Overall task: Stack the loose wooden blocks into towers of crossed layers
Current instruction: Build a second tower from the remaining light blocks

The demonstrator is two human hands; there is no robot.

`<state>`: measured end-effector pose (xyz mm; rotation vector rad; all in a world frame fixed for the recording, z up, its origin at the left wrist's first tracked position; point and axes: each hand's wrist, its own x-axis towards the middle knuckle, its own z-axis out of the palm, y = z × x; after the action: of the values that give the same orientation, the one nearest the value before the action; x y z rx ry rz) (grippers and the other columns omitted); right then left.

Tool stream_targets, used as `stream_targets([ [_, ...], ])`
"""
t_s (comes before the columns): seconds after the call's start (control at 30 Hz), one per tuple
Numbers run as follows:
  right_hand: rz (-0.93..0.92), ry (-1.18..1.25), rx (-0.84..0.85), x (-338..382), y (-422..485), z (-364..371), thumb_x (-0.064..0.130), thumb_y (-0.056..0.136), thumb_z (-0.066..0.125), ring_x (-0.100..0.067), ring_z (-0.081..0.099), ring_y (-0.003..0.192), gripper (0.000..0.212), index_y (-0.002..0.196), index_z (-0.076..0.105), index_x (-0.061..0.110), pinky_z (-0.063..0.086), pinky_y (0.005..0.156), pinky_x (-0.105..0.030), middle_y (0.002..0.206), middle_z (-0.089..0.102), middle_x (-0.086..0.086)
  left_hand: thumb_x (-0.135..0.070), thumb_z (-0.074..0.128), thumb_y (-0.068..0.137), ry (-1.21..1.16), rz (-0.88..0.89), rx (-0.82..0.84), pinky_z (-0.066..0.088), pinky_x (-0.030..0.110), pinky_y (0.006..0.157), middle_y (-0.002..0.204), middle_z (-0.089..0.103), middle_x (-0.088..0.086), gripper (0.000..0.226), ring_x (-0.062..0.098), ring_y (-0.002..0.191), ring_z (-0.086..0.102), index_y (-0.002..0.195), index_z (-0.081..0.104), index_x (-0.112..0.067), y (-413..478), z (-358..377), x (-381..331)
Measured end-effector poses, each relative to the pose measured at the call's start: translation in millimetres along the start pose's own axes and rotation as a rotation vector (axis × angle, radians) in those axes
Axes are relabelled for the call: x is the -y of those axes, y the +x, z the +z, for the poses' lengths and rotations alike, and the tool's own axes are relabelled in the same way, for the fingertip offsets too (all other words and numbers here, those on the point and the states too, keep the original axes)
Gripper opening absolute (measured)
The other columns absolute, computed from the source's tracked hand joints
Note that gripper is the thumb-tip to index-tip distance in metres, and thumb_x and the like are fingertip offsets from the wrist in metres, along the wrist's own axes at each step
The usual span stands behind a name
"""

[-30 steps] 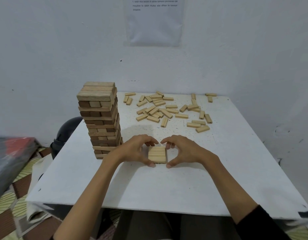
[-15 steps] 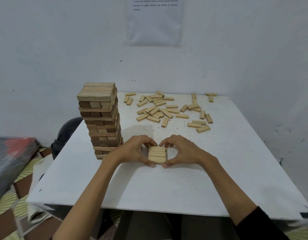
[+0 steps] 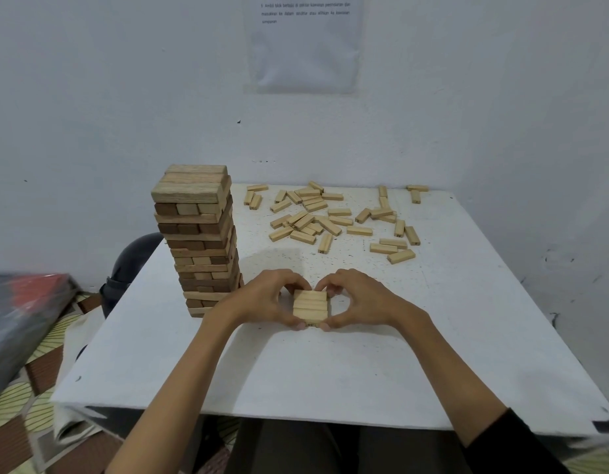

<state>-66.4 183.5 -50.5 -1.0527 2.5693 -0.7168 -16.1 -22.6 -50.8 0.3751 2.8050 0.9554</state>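
- While both hands cup it, the small stack of pale wooden blocks sits on the white bench. It is enclosed between the curled fingers of the left hand and those of the right hand. Thumbs meet its near edge, fingertips its far edge.
- Grip: both sets of fingers are curled round the stack and press on its sides, apparently to square it.
- Handling (judged): the blocks are light, rigid and smooth-faced. Being loose, they can slide on one another, so hold is best taken on opposite side faces, low down, with even pressure.
- Appearance: narrow blocks lie side by side on top, forming a near-square. A lower layer shows at the thumbs, with a dark printed mark on an end face.
- Outward of the left fingers, near: tall tower of light and dark brown wooden blocks, in crossed layers.
- Beyond the fingertips, well apart: scattered pale loose blocks.
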Motion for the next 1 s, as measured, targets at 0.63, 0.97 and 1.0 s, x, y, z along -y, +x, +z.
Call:
stream_targets([
  [0.63,-0.004,-0.109,-0.017,2.1,2.7,3.9,0.045,0.069,0.077,-0.006,0.041,0.094,0.064,0.126,0.054,0.028,0.036,0.081,-0.027,0.104,0.052,0.007,-0.026,0.084,0.064,0.014,0.020,-0.030,0.050,0.025,0.085,0.107,0.059,-0.010,0.061,0.002,0.097,0.055,0.119,0.057,-0.023,-1.1,2.7,-1.3],
  [0.97,-0.005,-0.112,-0.003,0.5,2.2,2.1,0.048,0.067,0.078,-0.007,0.041,0.095,0.073,0.131,0.050,0.030,0.034,0.079,-0.026,0.103,0.051,0.008,-0.035,0.085,0.061,0.046,0.007,-0.005,0.049,0.025,0.087,0.110,0.058,-0.011,0.074,0.003,0.100,0.054,0.126,0.051,-0.027,0.1,1.3,-3.2],
  [1.0,0.001,-0.087,0.005,-0.1,1.8,0.6,0.048,0.066,0.079,-0.007,0.042,0.096,0.076,0.133,0.048,0.029,0.037,0.081,-0.027,0.105,0.052,0.008,-0.040,0.085,0.060,0.037,0.004,-0.004,0.048,0.024,0.087,0.111,0.057,-0.012,0.076,0.002,0.101,0.053,0.127,0.049,-0.028,0.3,1.6,-3.8],
])
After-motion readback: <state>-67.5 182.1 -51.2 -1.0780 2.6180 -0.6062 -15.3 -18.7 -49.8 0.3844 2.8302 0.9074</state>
